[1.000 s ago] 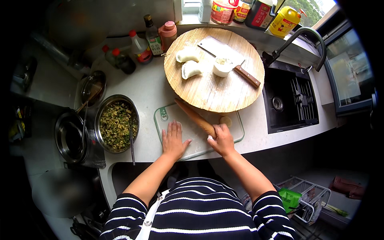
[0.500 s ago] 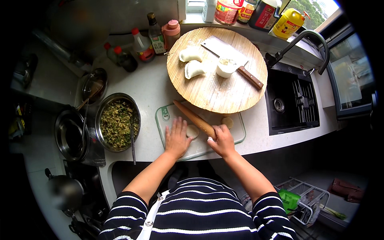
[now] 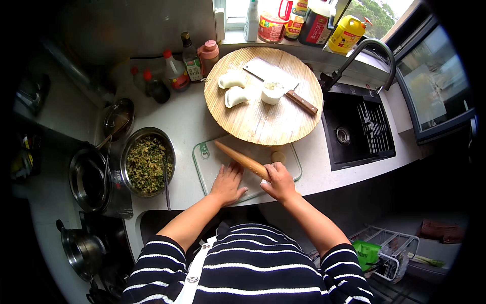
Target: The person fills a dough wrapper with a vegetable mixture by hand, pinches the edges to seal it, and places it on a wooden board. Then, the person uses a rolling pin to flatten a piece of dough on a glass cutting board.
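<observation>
My left hand (image 3: 228, 185) lies palm down with fingers stretched out on a pale cutting board (image 3: 204, 169) with a green rim. Its palm hides whatever is underneath. In my right hand (image 3: 279, 182) is the thick end of a wooden rolling pin (image 3: 240, 158), which slants up and left over the board. Beyond the pin lies a small round piece of dough (image 3: 278, 156), near the foot of a large round bamboo board (image 3: 253, 133). Two pale dumplings (image 3: 236, 97), a small white cup (image 3: 272, 93) and a cleaver (image 3: 302, 102) with a wooden handle rest on that board.
A steel bowl (image 3: 172, 175) of chopped green filling, with a utensil in it, stands at left. Sauce bottles (image 3: 190, 58) line the back wall. A black sink (image 3: 341, 157) with a curved tap (image 3: 390, 61) is at right. Below the counter stands a wire rack (image 3: 390, 248).
The dough disc that showed beside my left hand is now out of sight. My left hand sits slightly lower on the cutting board. The rolling pin remains in my right hand.
</observation>
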Tool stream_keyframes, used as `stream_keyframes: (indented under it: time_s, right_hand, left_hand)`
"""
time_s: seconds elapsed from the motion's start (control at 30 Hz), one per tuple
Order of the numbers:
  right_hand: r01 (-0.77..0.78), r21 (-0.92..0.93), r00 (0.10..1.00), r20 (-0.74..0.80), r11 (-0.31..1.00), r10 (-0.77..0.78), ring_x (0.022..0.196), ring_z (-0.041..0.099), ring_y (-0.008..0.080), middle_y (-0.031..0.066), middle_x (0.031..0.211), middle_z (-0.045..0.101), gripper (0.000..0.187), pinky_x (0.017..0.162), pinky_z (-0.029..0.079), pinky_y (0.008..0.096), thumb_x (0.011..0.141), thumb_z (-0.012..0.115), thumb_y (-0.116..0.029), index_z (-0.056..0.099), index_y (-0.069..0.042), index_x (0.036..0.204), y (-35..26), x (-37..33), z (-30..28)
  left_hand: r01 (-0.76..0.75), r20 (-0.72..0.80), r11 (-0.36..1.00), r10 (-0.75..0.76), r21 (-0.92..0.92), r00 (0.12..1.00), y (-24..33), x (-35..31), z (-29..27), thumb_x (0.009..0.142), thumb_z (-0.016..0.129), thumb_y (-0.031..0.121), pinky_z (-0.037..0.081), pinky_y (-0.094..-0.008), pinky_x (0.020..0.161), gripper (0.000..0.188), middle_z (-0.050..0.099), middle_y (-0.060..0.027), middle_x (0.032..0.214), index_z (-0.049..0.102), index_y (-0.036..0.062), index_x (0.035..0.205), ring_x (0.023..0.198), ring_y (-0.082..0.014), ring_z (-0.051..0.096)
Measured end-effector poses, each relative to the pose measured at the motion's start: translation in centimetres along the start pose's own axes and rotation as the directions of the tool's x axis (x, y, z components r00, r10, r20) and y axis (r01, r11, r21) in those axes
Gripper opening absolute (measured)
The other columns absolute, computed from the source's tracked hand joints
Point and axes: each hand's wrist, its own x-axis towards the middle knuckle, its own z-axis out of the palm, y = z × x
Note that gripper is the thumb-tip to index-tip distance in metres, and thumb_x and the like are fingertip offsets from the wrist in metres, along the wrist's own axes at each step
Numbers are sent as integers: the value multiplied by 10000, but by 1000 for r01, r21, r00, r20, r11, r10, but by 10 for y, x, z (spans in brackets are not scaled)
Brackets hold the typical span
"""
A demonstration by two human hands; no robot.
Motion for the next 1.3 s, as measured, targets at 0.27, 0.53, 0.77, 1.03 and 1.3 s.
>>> stream_keyframes:
  time_s: [0.27,0.53,0.77,1.03,1.3]
  right_hand:
    - [-91,61,995,-30,994,93,973,568,324,130,1009,550,479,808,498,421,694,696,-222,590,-57,1131,7,-10,14]
    - [-29,151,1000,6,988,29,937,576,338,147,984,554,465,799,499,418,687,709,-185,598,-53,1119,-10,2,37]
    - [-113,142,990,-68,983,124,909,576,351,153,965,551,477,783,496,423,666,714,-181,606,-56,1114,-11,18,37]
    - [-56,131,998,-26,990,60,924,573,337,144,977,557,459,798,498,420,673,702,-172,599,-51,1103,-10,7,25]
    - [-9,93,999,-47,996,13,929,571,334,140,981,546,469,795,497,419,678,699,-174,588,-51,1117,-5,10,10]
  left_hand:
    - [101,-116,994,-106,-47,988,-11,-3,5,787,694,363,253,-619,1067,712,382,-205,1425,441,-8,1341,1341,-381,330]
    - [141,-231,980,-171,-138,958,-1,-53,15,842,654,391,170,-536,1137,876,191,-250,1538,220,-45,1466,1431,-390,195]
    - [468,32,883,-467,-41,884,18,30,4,866,506,573,88,-575,1145,935,70,-197,1580,151,-21,1496,1470,-336,15]
    - [458,249,886,-461,73,852,24,39,-17,839,415,679,54,-683,1092,923,77,-146,1589,167,115,1525,1460,-375,-17]
    - [365,4,903,-374,-225,928,4,29,10,893,441,589,70,-625,1121,864,107,-209,1567,174,45,1509,1455,-380,43]
